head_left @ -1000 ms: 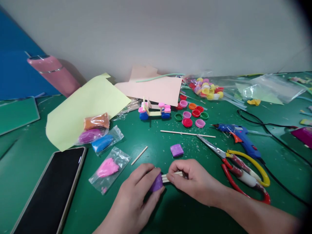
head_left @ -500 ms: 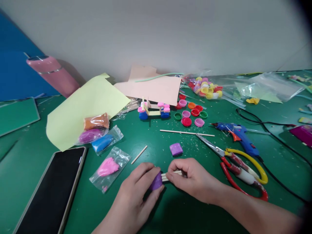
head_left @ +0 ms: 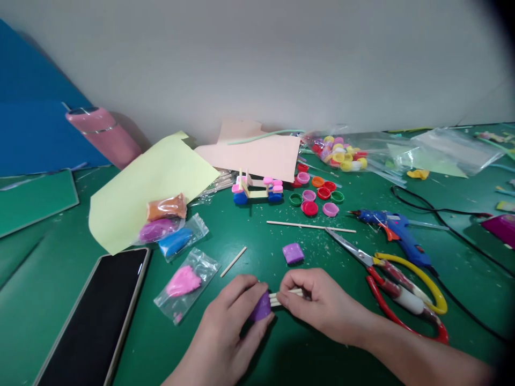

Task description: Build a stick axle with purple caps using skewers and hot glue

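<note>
Well off the worktop's point(head_left: 249, 230) back edge, one left hand point(head_left: 225, 321) grips clay point(head_left: 262, 308) (likely bracing it); the right hand point(head_left: 317, 300) pinches sticks point(head_left: 274, 300).

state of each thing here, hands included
left hand: gripping purple piece
purple piece: held, partly covered
right hand: pinching pale sticks
pale sticks: held, ends at purple piece
purple square: lying loose
phone: screen dark
scissors: blades together
glue gun: lying down

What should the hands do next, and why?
Perhaps the right hand could gently press the sticks toward the purple clay. It pinches them near their far ends, they meet the clay's edge, and the left hand grips the clay, which should steady it.
</note>
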Demonstrator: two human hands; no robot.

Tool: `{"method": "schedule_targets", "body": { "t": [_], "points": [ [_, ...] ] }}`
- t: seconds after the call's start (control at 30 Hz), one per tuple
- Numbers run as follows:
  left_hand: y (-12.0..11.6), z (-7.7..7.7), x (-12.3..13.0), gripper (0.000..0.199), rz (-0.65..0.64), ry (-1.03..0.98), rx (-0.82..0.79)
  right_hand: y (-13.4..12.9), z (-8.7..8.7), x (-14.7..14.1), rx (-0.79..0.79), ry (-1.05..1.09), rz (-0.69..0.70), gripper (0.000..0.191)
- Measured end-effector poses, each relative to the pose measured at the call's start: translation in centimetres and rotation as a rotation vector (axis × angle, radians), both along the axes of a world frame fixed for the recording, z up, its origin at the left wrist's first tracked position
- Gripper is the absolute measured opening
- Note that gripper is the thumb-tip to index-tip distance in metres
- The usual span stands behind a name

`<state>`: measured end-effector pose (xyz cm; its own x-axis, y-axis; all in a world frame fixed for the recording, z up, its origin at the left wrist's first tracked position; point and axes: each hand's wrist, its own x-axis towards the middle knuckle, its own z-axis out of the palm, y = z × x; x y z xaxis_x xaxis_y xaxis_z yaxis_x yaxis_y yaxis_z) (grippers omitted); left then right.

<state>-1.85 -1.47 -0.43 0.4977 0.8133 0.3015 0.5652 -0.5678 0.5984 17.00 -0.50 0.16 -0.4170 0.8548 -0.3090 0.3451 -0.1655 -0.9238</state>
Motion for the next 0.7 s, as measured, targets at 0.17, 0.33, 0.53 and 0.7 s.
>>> {"method": "schedule_targets", "body": {
  "t": [0.17, 0.33, 0.53, 0.7],
  "points": [
    [0.0, -0.1, -0.1, 0.028, -0.004, 0.002, 0.003, -0.1, -0.1, 0.0, 0.029, -0.019, 0.007, 0.019],
    [0.1, -0.2, -0.3, 0.028, -0.015, 0.005, 0.005, 0.0, 0.1, -0.1, 0.023, -0.024, 0.010, 0.018],
    [0.0, -0.5, -0.4, 0.030, -0.016, 0.004, 0.025, 0.0, 0.0, -0.4, -0.005, -0.025, -0.008, 0.018],
    [0.2, -1.2, -0.8, 0.033, -0.044, 0.024, 0.087, 0.2, 0.1, -0.6, -0.013, -0.031, -0.005, 0.017]
  ]
}}
